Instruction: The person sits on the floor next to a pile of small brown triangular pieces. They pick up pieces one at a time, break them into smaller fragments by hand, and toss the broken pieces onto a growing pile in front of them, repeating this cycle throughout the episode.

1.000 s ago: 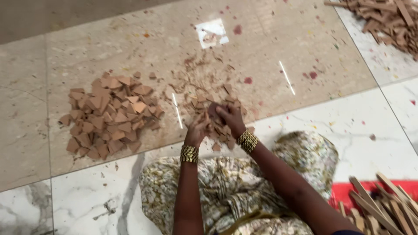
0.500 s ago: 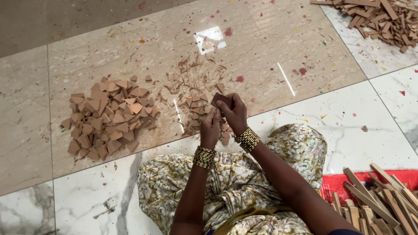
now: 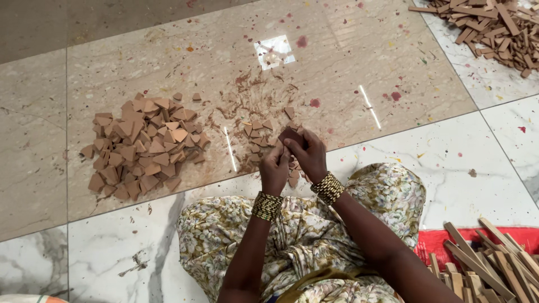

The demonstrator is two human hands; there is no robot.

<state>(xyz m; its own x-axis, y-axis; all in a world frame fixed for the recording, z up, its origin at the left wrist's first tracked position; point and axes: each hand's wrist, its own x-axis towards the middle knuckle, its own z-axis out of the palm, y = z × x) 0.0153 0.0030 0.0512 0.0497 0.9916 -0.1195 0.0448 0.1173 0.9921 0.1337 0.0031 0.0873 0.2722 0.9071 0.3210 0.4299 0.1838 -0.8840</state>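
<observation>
Both hands meet in front of my knees on one flat brown piece (image 3: 290,136), dark and roughly square. My left hand (image 3: 274,170) grips its lower edge, fingers curled. My right hand (image 3: 308,157) pinches its upper right side. Each wrist wears a band of gold bangles. Just beyond the hands lie scattered small brown triangles (image 3: 257,131) and crumbs on the beige floor tile (image 3: 348,62). To the left sits a large heap of brown triangular pieces (image 3: 141,147).
A pile of brown strips (image 3: 487,26) lies at the far right corner. More long strips (image 3: 489,259) rest on a red cloth (image 3: 437,240) at my right side. My floral-clothed lap (image 3: 314,235) fills the foreground on white marble tiles.
My hands have drawn back from the scattered pieces on the floor and lifted slightly, holding the brown piece between them. The camera view has shifted a little.
</observation>
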